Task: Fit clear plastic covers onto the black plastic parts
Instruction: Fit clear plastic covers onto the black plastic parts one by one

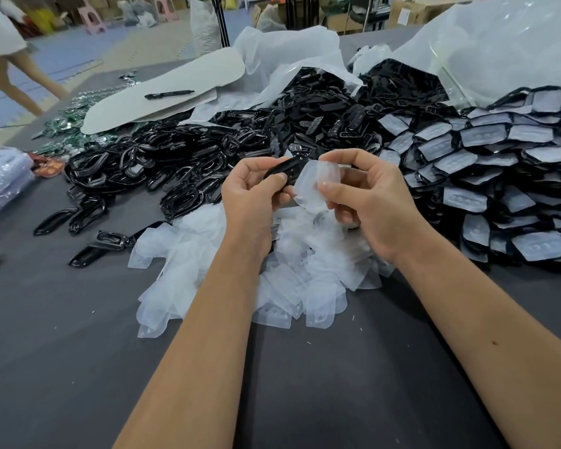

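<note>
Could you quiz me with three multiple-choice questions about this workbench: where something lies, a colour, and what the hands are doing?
1. Where does the black pen lie?
A. On the pale board at the far left
B. Among the loose clear covers
C. In the right hand

2. What colour is the table surface?
A. Red
B. Dark grey
C. Yellow

3. What does the left hand hold?
A. Nothing
B. A pen
C. A black part

Answers: 1 A, the pen rests on the board. 2 B, bare cloth shows dark grey. 3 C, its fingers pinch the black part while the right hand holds a clear cover.
</note>
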Action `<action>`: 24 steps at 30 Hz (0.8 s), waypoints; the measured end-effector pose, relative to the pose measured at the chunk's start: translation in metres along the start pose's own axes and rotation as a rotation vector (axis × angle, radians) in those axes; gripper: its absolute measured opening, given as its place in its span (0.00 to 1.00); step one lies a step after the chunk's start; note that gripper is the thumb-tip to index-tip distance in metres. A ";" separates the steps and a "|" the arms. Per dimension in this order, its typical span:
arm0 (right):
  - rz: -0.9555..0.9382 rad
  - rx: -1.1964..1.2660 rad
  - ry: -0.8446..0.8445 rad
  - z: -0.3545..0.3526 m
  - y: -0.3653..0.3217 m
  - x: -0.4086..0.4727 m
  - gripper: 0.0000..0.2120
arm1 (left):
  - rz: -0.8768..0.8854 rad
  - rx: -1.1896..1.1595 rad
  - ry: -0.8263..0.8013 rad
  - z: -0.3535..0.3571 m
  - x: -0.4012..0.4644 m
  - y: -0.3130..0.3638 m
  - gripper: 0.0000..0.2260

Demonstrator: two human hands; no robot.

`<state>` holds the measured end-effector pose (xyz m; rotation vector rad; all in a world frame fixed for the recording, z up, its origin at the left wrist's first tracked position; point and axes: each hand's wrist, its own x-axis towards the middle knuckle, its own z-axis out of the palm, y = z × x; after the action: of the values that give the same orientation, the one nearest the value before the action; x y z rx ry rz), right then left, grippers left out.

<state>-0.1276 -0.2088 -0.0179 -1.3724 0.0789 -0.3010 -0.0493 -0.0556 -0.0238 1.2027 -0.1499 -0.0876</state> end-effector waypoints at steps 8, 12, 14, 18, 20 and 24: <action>-0.021 -0.156 -0.002 0.001 0.001 -0.001 0.10 | -0.033 -0.079 0.154 -0.001 0.003 -0.001 0.11; -0.126 -0.256 0.144 0.001 0.003 -0.001 0.12 | -0.019 -0.048 0.111 -0.001 0.003 -0.001 0.10; -0.219 -0.438 0.226 0.000 0.007 0.000 0.13 | -0.011 -0.042 0.086 -0.001 0.002 0.000 0.10; -0.221 -0.314 0.219 0.001 0.007 0.001 0.11 | 0.035 0.037 -0.033 0.000 0.000 -0.002 0.11; -0.225 -0.266 0.199 0.001 0.007 0.001 0.10 | 0.055 0.085 -0.093 0.001 -0.002 -0.003 0.11; -0.245 -0.272 0.224 -0.002 0.009 0.002 0.10 | 0.096 0.157 -0.129 0.002 -0.004 -0.004 0.11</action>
<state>-0.1243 -0.2094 -0.0265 -1.6168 0.1419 -0.6682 -0.0532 -0.0587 -0.0274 1.3447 -0.3318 -0.0704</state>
